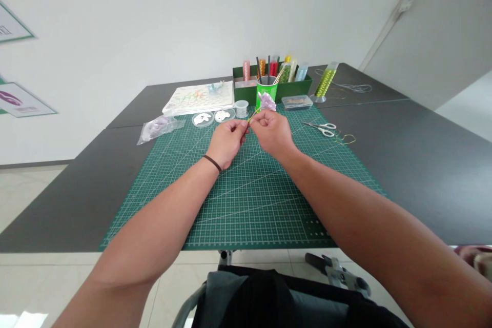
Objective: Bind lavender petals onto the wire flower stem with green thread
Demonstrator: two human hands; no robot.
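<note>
My left hand [226, 143] and right hand [272, 133] are closed, pinching a thin wire stem [251, 118] below a lilac flower [267, 101], just above the green cutting mat [246, 205].

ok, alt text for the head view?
The left hand and right hand pinch a thin green wire just below a lilac flower, above a green cutting mat. A green cup stands beyond them; scissors lie to the right.

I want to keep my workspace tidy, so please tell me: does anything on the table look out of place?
A loose gold wire lies beside the scissors, crossing the edge of the green cutting mat onto the dark table. It looks stray because it is not wound on anything.
</note>
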